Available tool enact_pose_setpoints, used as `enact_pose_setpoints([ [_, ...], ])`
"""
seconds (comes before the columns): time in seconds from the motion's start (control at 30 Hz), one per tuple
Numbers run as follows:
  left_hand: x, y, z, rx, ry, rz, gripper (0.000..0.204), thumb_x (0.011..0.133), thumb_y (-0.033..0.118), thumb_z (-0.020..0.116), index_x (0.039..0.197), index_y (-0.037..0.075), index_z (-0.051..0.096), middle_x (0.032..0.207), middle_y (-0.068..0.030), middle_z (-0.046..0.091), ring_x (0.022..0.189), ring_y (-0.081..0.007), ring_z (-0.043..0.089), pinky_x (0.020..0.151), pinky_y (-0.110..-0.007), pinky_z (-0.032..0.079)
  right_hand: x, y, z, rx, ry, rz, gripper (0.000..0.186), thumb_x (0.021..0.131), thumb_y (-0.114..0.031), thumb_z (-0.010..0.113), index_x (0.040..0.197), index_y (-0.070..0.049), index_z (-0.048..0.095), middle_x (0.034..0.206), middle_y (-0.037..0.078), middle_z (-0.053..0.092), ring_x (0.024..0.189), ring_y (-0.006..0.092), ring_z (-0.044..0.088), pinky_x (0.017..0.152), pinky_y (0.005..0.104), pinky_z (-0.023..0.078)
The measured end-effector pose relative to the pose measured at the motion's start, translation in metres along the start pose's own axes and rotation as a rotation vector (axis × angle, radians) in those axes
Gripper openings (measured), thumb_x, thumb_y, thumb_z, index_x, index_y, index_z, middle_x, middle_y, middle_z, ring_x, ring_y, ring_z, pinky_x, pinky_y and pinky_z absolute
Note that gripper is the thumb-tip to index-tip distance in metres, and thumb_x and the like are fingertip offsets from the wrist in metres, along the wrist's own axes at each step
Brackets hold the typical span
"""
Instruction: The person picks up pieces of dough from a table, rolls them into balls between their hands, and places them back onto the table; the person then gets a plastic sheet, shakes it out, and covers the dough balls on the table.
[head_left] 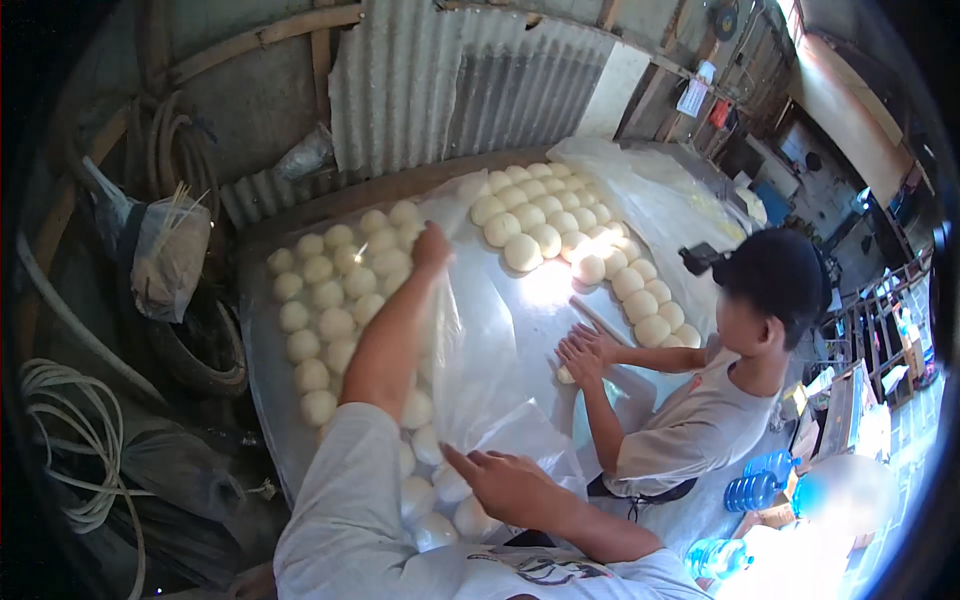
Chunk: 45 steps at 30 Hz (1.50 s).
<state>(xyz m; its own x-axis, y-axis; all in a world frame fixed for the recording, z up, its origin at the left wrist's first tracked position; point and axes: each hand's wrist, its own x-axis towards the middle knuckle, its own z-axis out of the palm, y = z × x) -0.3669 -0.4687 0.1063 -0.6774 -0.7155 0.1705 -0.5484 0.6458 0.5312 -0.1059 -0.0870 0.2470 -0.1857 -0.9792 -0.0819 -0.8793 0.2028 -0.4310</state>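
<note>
Rows of round white dough balls (336, 322) lie on the left of the table, with a clear plastic sheet (462, 300) drawn over part of them. My left hand (432, 247) reaches to the far side, its fingers closed on the sheet's edge above the dough; it is slightly blurred. Nearer to me, my right hand (505, 485) is over the front dough balls (434, 530), which show through the plastic. Its index finger points left and its other fingers are curled at the sheet; the exact grip is partly hidden.
A co-worker in a cap stands at the right, hands (582, 352) pressed on the table (490, 350) beside a rolling stick (597, 315). More dough balls (545, 215) stand at the far right. Blue water bottles (752, 492) are beyond the co-worker; coiled hose (75, 430) hangs left.
</note>
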Motion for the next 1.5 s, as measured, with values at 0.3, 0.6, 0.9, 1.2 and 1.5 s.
enact_pose_setpoints([
  [0.3,-0.134,-0.216,-0.069,0.051,0.183,-0.531,0.032,0.091,0.029,0.054,0.108,0.003,0.061,0.105,-0.0187,0.064,0.096,-0.0391,0.062,0.082,-0.049,0.050,-0.082,0.040,0.061,0.164,-0.212,0.345,0.071,0.077,-0.002,0.054,0.145,-0.012,0.034,0.106,0.016,0.058,0.100,0.0338,0.060,0.078,0.0439,0.052],
  [0.6,-0.169,-0.146,-0.043,0.090,0.423,0.007,0.057,0.091,0.031,0.058,0.135,0.001,0.041,0.137,-0.0213,0.045,0.128,-0.0381,0.040,0.105,-0.052,0.033,-0.077,0.059,0.063,0.675,-0.300,0.220,0.070,0.084,-0.034,0.065,0.140,0.000,0.037,0.137,0.027,0.041,0.112,0.0407,0.055,0.095,0.0441,0.046],
  [0.9,-0.130,-0.201,0.014,0.352,-0.213,-0.039,0.050,0.094,0.045,0.044,0.134,0.014,0.048,0.142,-0.0206,0.039,0.130,-0.0430,0.035,0.104,-0.057,0.030,-0.081,0.059,0.167,0.276,-0.518,0.425,0.064,0.082,-0.030,0.070,0.138,-0.010,0.045,0.146,0.024,0.033,0.086,0.0405,0.063,0.082,0.0474,0.050],
  [1.2,0.032,-0.209,0.003,0.319,0.340,-0.370,0.072,0.083,0.051,0.063,0.135,0.006,0.040,0.136,-0.0210,0.043,0.121,-0.0423,0.046,0.092,-0.054,0.045,-0.129,0.140,0.185,0.750,0.446,1.236,0.057,0.090,-0.035,0.060,0.130,0.002,0.044,0.120,0.022,0.058,0.103,0.0371,0.059,0.092,0.0406,0.044],
  [1.5,0.188,-0.352,0.033,0.032,0.515,-0.427,0.052,0.086,0.047,0.059,0.107,0.000,0.066,0.109,-0.0220,0.066,0.104,-0.0357,0.063,0.088,-0.044,0.049,-0.185,0.132,0.281,0.788,0.311,1.420,0.029,0.093,-0.023,0.055,0.074,-0.001,0.059,0.060,0.004,0.056,0.061,0.0104,0.052,0.057,0.0325,0.044],
])
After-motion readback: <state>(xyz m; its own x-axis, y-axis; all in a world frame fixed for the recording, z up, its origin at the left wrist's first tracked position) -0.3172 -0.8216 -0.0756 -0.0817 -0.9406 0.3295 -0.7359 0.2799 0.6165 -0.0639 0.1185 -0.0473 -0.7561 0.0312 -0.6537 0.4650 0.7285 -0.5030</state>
